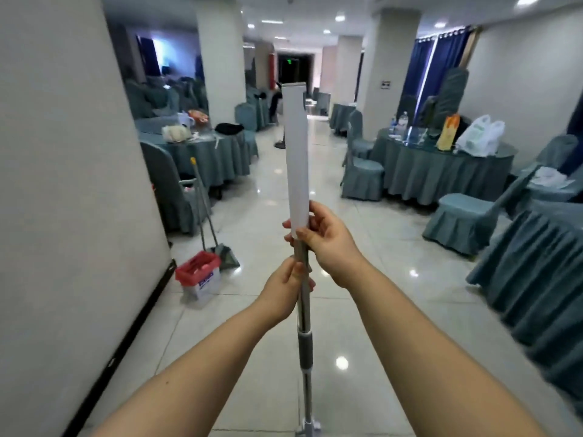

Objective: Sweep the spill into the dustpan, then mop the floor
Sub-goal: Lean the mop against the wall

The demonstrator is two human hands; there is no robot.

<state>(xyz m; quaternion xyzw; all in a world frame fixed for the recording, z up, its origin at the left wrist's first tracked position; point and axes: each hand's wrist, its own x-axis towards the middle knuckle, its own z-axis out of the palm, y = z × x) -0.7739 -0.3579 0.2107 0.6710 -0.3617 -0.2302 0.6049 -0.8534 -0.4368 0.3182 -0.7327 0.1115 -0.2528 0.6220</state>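
Observation:
I hold a mop upright in front of me, its long white flat head [296, 152] pointing up and its metal pole [303, 310] running down to the bottom edge. My right hand [328, 244] grips the lower end of the white head where it meets the pole. Just below, my left hand [284, 288] grips the pole. At the left, a broom and grey dustpan [227, 256] lean by a chair. No spill is visible on the glossy tiled floor [362, 310].
A small bin with a red bag [199, 275] stands beside the left wall [63, 216]. Round tables with teal cloths [441, 171] and covered chairs [460, 219] line both sides. An aisle of floor runs ahead between them, past white pillars.

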